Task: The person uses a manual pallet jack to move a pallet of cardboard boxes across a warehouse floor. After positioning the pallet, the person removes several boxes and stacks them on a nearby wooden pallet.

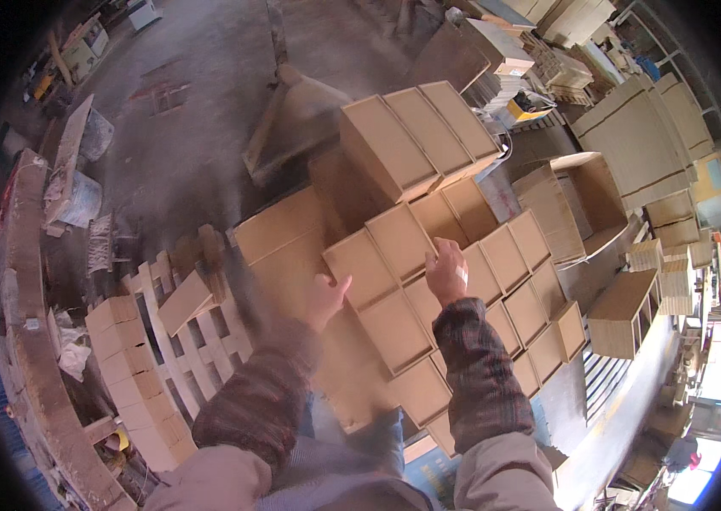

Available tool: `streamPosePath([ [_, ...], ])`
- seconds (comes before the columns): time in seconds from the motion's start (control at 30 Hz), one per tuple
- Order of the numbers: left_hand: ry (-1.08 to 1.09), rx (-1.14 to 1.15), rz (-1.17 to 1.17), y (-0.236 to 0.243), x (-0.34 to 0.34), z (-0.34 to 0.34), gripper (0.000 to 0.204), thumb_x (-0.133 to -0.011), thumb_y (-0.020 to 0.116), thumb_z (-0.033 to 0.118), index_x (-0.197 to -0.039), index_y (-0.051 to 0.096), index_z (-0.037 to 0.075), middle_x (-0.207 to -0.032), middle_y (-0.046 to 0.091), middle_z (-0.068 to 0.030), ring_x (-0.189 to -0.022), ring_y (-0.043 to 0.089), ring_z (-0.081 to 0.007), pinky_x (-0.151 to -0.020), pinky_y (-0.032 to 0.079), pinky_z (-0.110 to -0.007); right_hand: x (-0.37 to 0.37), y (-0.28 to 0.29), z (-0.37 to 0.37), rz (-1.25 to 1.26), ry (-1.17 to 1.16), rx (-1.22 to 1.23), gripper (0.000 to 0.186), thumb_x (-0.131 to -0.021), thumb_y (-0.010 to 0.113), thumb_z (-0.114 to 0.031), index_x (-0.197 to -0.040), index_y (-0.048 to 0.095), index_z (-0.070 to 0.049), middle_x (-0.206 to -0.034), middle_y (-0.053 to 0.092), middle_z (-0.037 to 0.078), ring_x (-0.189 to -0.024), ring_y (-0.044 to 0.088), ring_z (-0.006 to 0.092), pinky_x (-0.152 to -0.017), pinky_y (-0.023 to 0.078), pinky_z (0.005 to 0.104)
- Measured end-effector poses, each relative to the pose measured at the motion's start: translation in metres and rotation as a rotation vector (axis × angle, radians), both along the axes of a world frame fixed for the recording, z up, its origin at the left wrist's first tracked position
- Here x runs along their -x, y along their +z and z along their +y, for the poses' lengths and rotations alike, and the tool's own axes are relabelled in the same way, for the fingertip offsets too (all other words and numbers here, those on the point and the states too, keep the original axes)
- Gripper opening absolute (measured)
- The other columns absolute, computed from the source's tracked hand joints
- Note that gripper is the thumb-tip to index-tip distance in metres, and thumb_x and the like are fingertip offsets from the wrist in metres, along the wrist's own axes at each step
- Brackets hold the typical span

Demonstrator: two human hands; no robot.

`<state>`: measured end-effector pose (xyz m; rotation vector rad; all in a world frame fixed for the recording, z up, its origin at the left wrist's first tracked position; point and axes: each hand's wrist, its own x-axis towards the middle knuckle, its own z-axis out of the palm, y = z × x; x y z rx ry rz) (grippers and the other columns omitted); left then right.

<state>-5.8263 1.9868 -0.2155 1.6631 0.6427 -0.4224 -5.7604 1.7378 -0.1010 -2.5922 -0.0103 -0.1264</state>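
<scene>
Below me lie rows of shallow tan board boxes [396, 328], set edge to edge, with raised rims and recessed faces. My left hand [326, 300], slightly blurred, straddles the left edge of one box [362, 271], thumb over its face and fingers down its outer side. My right hand [447, 274], with a pale strip on its back, curls over the right edge of the adjoining box [399, 241]; its lower fingers are hidden. Beyond my hands, three taller boxes [420, 140] stand side by side on the rows.
Flat tan board [284, 234] lies left of the rows. A wooden pallet [207, 336] and a stack of tan blocks [135, 379] stand farther left. At right are an open carton [577, 204], a board cabinet [624, 315] and leaning sheets [633, 140].
</scene>
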Motion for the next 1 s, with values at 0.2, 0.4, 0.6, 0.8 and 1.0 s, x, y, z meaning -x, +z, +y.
streamPosePath([
  [0.2,0.018,0.065,-0.071,-0.023,0.000,0.005,0.040,-0.088,0.068,0.031,-0.081,0.059,-0.007,-0.068,0.062,-0.0119,-0.055,0.063,-0.0201,-0.051,0.053,-0.033,-0.043,-0.050,-0.011,0.261,-0.038,0.191,0.020,-0.086,0.061,-0.020,-0.096,0.066,-0.003,-0.100,0.066,0.018,-0.100,0.063,0.0369,-0.085,0.052,0.0456],
  [0.4,-0.203,0.024,-0.188,-0.027,0.002,0.023,0.032,-0.092,0.060,0.023,-0.080,0.058,-0.006,-0.077,0.062,-0.0128,-0.067,0.065,-0.0207,-0.059,0.061,-0.035,-0.046,-0.056,-0.011,0.143,0.152,0.540,0.013,-0.082,0.062,-0.017,-0.093,0.066,-0.012,-0.090,0.069,0.009,-0.089,0.070,0.0257,-0.076,0.056,0.0377],
  [0.6,-0.037,0.149,0.060,0.051,0.007,0.033,0.026,-0.093,0.060,0.023,-0.081,0.055,-0.001,-0.080,0.060,-0.0103,-0.070,0.063,-0.0207,-0.064,0.061,-0.037,-0.010,-0.007,-0.005,0.054,-0.095,0.212,0.011,-0.091,0.054,-0.018,-0.092,0.061,-0.009,-0.090,0.068,0.016,-0.082,0.067,0.0392,-0.070,0.052,0.0490],
  [0.8,-0.061,0.285,0.133,0.141,0.062,-0.011,0.023,-0.095,0.061,0.026,-0.094,0.058,0.003,-0.087,0.060,-0.0075,-0.074,0.062,-0.0181,-0.073,0.059,-0.036,0.108,0.040,-0.145,-0.021,-0.221,-0.003,0.017,-0.090,0.060,-0.022,-0.095,0.069,-0.009,-0.090,0.066,0.016,-0.084,0.065,0.0383,-0.073,0.052,0.0450],
  [1.0,-0.385,0.438,0.299,0.142,0.134,-0.165,0.029,-0.094,0.063,0.025,-0.106,0.062,-0.001,-0.096,0.064,-0.0069,-0.084,0.066,-0.0172,-0.074,0.059,-0.034,0.217,0.038,-0.314,-0.065,-0.389,0.196,0.015,-0.087,0.061,-0.020,-0.092,0.069,-0.009,-0.090,0.064,0.013,-0.091,0.062,0.0342,-0.077,0.050,0.0441],
])
